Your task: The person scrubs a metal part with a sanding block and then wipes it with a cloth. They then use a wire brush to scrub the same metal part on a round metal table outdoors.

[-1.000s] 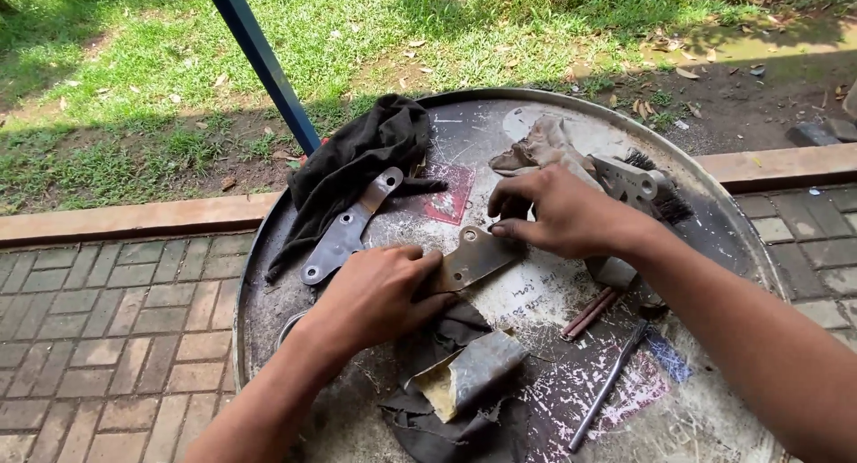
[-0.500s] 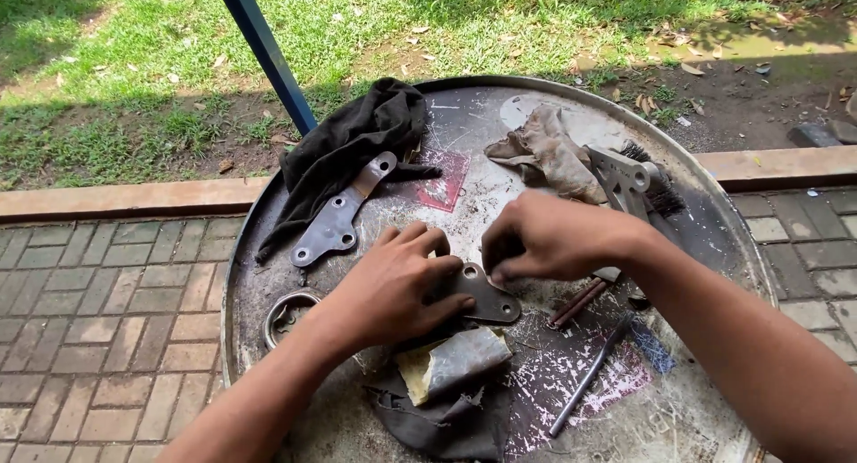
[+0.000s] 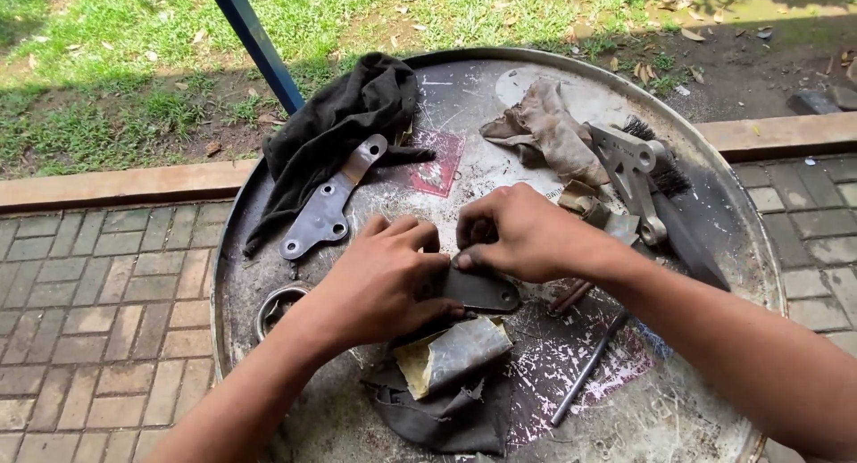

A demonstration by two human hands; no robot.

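A dark metal plate point(image 3: 478, 289) is gripped by two hands on a round drum top point(image 3: 714, 204).

Compared with a second ago, the plate has been drawn nearer and the left hand point(image 3: 379, 280) now lies pressed over it, while its edge is pinched by the right hand point(image 3: 522, 235). A folded sandpaper piece point(image 3: 451, 356) lies just below; brick paving and grass surround the drum outdoors.

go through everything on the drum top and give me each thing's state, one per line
left hand: pressing down on the dark metal plate
right hand: fingertips pinched at the plate's upper edge
dark metal plate: flat, pinned under both hands
grey metal bracket: lying flat, partly on the black cloth
black cloth: crumpled
tan rag: bunched up
folded sandpaper: creased, on a dark cloth scrap
metal rod: lying loose
drum top: scratched, paint-stained
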